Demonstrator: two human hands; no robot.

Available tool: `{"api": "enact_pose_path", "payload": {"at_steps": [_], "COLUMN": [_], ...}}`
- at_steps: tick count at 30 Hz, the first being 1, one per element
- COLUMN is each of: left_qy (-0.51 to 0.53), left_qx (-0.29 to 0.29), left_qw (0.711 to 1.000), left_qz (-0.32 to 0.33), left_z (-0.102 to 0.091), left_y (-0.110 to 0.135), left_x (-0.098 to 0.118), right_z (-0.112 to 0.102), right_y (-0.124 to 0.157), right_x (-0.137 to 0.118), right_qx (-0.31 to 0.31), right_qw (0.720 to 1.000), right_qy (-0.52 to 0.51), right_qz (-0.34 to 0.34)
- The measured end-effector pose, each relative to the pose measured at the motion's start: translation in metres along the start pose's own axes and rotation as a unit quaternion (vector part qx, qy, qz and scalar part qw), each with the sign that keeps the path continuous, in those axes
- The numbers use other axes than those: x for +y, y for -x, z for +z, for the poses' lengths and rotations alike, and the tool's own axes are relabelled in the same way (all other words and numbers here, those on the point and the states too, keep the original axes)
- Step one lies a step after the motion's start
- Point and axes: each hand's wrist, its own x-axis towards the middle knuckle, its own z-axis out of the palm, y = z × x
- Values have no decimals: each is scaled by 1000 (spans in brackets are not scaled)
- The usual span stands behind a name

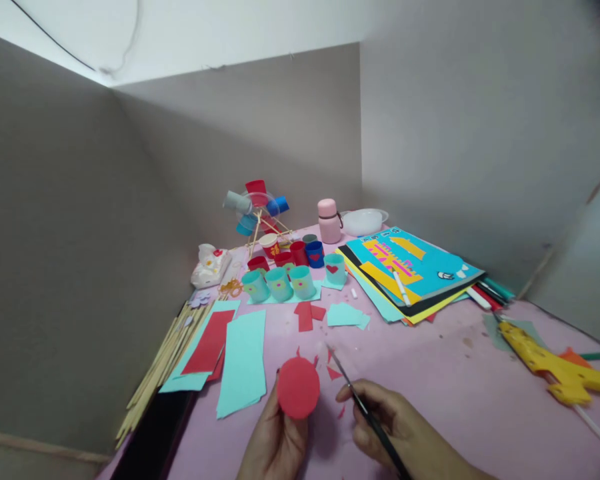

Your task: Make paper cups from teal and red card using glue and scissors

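closest to the camera, the left hand point(275, 440) has its grip clamped on a red paper circle point(298, 387), held up just above the pink desk point(430, 373), bottom middle of the view. right beside it the right hand point(385, 427) has its grip closed round a thin dark tool point(353, 390) with a pale tip pointing up and away, just right of the circle's edge. could be scissors or a craft blade, honestly can't tell. a few little red scraps point(335, 373) lie on the desk around the circle.

a bit further out on the left are teal paper sheets point(243, 363) with a red paper strip point(210, 341) lying on one of them, and a bundle of wooden sticks point(160, 367) along the desk's left edge. off to the right there's a yellow glue gun point(555, 363) lying flat, well apart from both hands.

past that, some cut red pieces point(307, 315) and teal offcuts point(347, 315), then a row of teal paper cups point(280, 283) with red and blue cups point(305, 253) behind them. to their right is a stack of coloured paper point(410, 273) with a white marker point(401, 288) on top.

at the back by the wall: a cup-and-stick wheel model point(255, 207), a pink bottle point(329, 221) and a white bowl point(364, 221) just beside it.
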Motion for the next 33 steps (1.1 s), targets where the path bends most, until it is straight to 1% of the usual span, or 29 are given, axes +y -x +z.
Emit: {"api": "enact_pose_path", "payload": {"at_steps": [2,5,8,12,16,20,23,25,27,30,32,33], "left_qy": [8,17,20,20,12,-3,-19,-32,-50,-93,-129,-148], "left_qx": [19,30,22,8,-14,-31,-36,-32,-24,-8,4,8], "left_qw": [1000,999,999,1000,1000,999,998,996,991,982,976,973], "left_qz": [-6,6,16,18,4,8,38,76,118,163,177,180], "left_z": [6,13,20,26,25,21,16,12,10,10,10,10], "left_y": [-1,0,0,-1,-4,-6,-9,-10,-12,-14,-15,-14], "left_x": [1,1,-1,-10,-20,-23,-24,-25,-27,-28,-30,-31], "right_z": [-3,-6,-7,-8,-11,-13,-12,-11,-12,-15,-18,-19], "right_y": [-4,-10,-15,-19,-18,-17,-17,-17,-18,-19,-20,-21], "right_x": [0,-1,2,7,9,8,3,-2,-6,-9,-10,-9], "right_qx": [36,66,80,84,83,93,96,96,108,169,205,212], "right_qw": [999,997,995,994,993,990,991,993,993,982,972,969], "right_qy": [13,34,36,26,28,34,10,-10,-24,-58,-87,-97], "right_qz": [-6,-22,-42,-67,-83,-99,-92,-71,-51,-57,-74,-81]}}
